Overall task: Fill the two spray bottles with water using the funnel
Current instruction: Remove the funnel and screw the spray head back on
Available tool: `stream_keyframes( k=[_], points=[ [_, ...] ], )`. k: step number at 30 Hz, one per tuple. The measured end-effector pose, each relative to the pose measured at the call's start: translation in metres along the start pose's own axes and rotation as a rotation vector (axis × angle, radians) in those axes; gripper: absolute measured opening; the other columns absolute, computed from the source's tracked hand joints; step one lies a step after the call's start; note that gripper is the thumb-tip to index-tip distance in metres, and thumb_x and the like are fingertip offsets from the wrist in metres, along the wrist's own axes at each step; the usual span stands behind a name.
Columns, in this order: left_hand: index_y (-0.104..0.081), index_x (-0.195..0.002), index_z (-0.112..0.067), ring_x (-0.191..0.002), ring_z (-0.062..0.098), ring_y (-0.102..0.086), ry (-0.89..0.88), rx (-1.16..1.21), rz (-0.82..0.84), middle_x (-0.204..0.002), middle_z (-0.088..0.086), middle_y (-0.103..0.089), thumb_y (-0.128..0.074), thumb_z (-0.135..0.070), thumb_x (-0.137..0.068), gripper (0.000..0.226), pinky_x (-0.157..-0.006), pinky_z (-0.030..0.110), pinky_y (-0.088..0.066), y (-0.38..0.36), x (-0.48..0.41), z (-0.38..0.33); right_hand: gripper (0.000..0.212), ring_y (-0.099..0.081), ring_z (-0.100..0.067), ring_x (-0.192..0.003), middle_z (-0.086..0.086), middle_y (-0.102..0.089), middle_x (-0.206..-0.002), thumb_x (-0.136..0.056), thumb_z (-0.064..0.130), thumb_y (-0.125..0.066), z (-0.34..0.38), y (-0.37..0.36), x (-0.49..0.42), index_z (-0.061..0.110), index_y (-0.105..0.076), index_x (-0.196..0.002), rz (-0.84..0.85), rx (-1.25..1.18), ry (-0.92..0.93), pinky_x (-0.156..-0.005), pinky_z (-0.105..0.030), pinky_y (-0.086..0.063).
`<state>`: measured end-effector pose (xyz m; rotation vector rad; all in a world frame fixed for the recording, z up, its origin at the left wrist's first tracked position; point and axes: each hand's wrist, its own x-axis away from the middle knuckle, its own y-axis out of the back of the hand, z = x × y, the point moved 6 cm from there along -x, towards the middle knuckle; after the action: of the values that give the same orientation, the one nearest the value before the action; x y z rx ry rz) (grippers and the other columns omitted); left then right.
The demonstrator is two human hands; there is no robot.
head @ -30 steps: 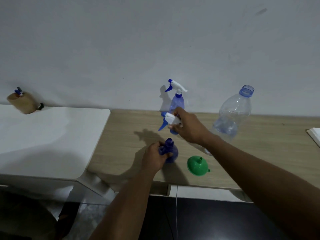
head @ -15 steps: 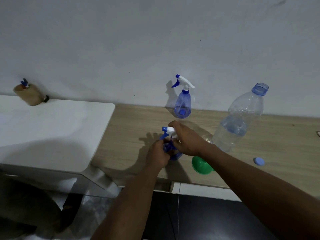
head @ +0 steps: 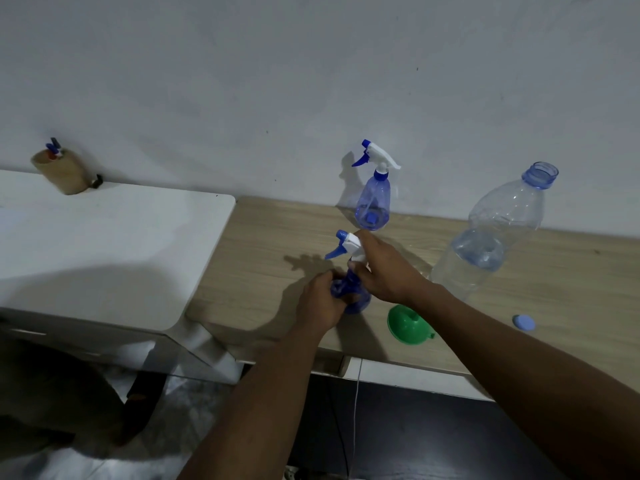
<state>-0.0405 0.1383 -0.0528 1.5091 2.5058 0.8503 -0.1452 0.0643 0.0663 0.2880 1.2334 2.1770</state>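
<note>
Near the table's (head: 263,244) front edge, the left hand (head: 320,301) curls its fingers round a translucent blue spray bottle (head: 358,303). The right hand (head: 388,271) pinches its white-and-blue trigger head (head: 348,244).

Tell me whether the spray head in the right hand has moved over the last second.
Yes. The spray head has dropped from in front of the far spray bottle by the wall to the neck of the near bottle.

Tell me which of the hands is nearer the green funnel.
Right. The right hand grips the spray head just behind the funnel; the left hand holds the bottle body farther to its left.
</note>
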Motion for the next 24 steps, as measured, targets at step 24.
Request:
stream_keyframes(
  k=[24],
  points=[
    [-0.064, -0.100, -0.034, -0.091, 0.016, -0.069, 0.004, -0.005, 0.020, -0.100, -0.009, -0.072, -0.079, -0.020, -0.075, 0.033, -0.085, 0.041, -0.058, -0.005, -0.002, 0.006, 0.039, -0.051, -0.027, -0.087, -0.007, -0.054, -0.104, -0.083, 0.024, -0.072, -0.003, -0.014, 0.000, 0.011, -0.049, -0.112, 0.016, 0.165, 0.080, -0.073, -0.041, -0.045]
  ],
)
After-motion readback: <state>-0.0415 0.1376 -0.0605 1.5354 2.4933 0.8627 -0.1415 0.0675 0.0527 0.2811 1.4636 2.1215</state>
